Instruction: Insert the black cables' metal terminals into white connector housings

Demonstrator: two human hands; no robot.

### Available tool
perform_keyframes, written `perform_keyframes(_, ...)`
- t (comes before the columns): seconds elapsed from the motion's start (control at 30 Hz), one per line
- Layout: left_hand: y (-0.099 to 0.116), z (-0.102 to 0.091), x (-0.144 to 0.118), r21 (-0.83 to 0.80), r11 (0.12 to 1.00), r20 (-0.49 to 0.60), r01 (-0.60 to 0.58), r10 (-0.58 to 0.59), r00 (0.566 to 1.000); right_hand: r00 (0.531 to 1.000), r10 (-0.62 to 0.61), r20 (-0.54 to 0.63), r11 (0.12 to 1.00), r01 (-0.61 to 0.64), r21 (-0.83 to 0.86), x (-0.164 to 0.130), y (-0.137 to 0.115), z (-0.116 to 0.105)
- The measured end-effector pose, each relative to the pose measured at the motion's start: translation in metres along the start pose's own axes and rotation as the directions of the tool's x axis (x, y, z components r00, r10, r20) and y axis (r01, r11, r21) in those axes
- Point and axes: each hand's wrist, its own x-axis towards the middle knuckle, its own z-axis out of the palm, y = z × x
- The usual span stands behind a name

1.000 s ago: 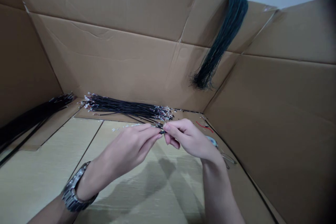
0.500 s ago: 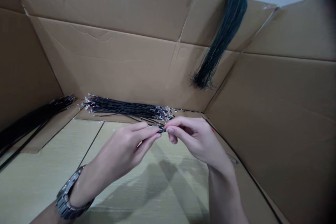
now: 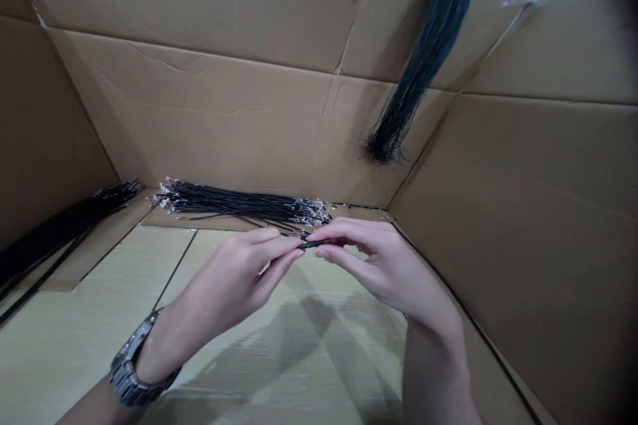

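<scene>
Mid-frame, L hand (image 3: 239, 272) and R hand (image 3: 379, 265) meet fingertip to fingertip, both pinched shut on one short black wire (image 3: 313, 244) above the box floor (image 3: 100, 319). Wire pile (image 3: 239, 204) behind looks sorted; bundle (image 3: 419, 73) hangs upper right, seemingly not worked yet.

Inside the cardboard box (image 3: 523, 212), the left hand (image 3: 239, 279) and right hand (image 3: 383, 265) meet fingertip to fingertip at the centre, pinching a short wire (image 3: 312, 245) between them. At 12 o'clock, just behind them, a bundle of wires (image 3: 239, 204) lies along the back wall. At 9 o'clock another bundle (image 3: 54, 229) lies by the left wall. At 1 o'clock a hanging bundle (image 3: 419, 73) drapes over the rim.
</scene>
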Motion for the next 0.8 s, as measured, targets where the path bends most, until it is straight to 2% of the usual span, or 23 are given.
perform_keyframes(0.13,0.004,-0.006,0.0,-0.119,0.992,-0.024,0.031,-0.034,0.999,0.991,-0.091,-0.094,0.996,0.093,0.016,-0.001,-0.001,0.006)
perform_keyframes(0.2,0.008,-0.012,0.002,-0.237,0.966,0.025,0.099,-0.096,0.995,0.975,-0.153,-0.158,0.984,0.165,0.067,0.0,-0.001,0.011)
perform_keyframes(0.37,0.012,-0.025,0.006,-0.494,0.804,0.238,0.331,-0.242,0.941,0.928,-0.266,-0.261,0.943,0.307,0.131,0.0,-0.001,0.022)
perform_keyframes(0.6,0.011,-0.023,0.005,-0.664,0.637,0.321,0.392,-0.23,0.919,0.878,-0.354,-0.321,0.896,0.417,0.153,0.001,0.001,0.022)
perform_keyframes(0.7,0.012,-0.022,0.007,-0.664,0.616,0.332,0.423,-0.264,0.906,0.9,-0.327,-0.29,0.909,0.383,0.165,0.002,0.001,0.021)
perform_keyframes(0.8,0.013,-0.022,0.007,-0.613,0.65,0.336,0.45,-0.301,0.892,0.946,-0.243,-0.214,0.944,0.281,0.173,0.001,0.001,0.018)
